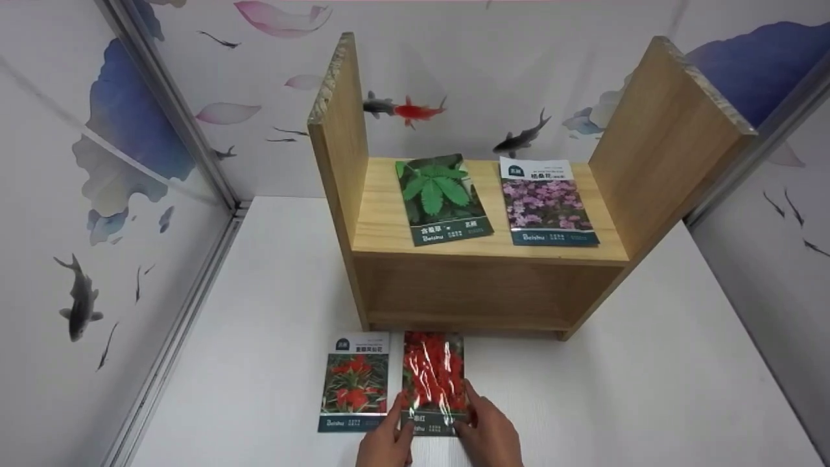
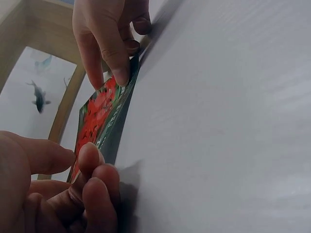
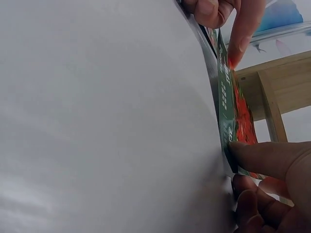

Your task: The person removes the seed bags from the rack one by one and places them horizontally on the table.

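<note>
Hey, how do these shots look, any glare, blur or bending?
Head view: wide-angle bending at the wall frames, white glare streaks on the glossy red seed packet pinched by both hands. Left wrist view: left hand close and soft, dark shadow beneath it on the table. Right wrist view: right hand blurred, table evenly lit.

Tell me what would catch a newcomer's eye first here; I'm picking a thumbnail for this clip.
The glossy red flower seed packet at the near edge of the white table, with the left hand and right hand pinching its bottom corners. Beside it on the left lies a second red-flower packet. Behind stands a wooden shelf, with a green-leaf packet and a purple-flower packet lying on top.
</note>
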The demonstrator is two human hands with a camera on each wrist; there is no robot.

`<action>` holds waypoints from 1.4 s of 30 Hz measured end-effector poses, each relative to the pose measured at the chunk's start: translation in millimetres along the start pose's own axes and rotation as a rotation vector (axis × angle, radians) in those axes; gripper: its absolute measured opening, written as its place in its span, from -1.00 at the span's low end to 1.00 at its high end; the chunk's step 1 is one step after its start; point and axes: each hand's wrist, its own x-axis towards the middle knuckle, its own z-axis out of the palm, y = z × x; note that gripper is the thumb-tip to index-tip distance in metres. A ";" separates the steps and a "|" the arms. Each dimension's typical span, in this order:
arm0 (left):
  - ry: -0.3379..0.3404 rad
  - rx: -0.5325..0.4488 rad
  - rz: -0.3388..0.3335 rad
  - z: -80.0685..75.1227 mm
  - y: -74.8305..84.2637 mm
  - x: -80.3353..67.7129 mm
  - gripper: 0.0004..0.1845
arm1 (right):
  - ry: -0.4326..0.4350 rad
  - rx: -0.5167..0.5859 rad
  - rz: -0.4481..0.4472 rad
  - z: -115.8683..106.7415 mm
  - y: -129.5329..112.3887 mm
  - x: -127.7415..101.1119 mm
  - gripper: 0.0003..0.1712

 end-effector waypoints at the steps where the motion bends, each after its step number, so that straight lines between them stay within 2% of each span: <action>1: -0.001 0.004 0.001 0.2 -0.2 0.2 -0.37 | 0.005 -0.006 -0.002 0.4 -0.2 -0.1 -0.13; 15: 0.004 0.096 0.000 -0.3 1.7 1.1 -0.35 | 0.037 -0.038 0.030 1.3 -7.2 -1.5 -0.19; 25: 0.019 0.152 -0.003 -0.5 0.0 2.3 -0.35 | 0.032 -0.096 -0.038 2.3 -3.9 -0.9 -0.21; 30: 0.004 0.134 -0.005 -1.0 -1.1 3.7 -0.32 | 0.026 -0.096 -0.057 0.9 -3.0 1.0 -0.22; 37: 0.020 0.144 0.016 -0.1 -0.2 3.0 -0.33 | -0.004 -0.078 -0.009 0.2 -5.5 3.1 -0.27; 42: 0.026 0.174 0.001 0.2 1.6 2.7 -0.33 | -0.025 -0.071 0.018 -0.1 -5.8 3.8 -0.27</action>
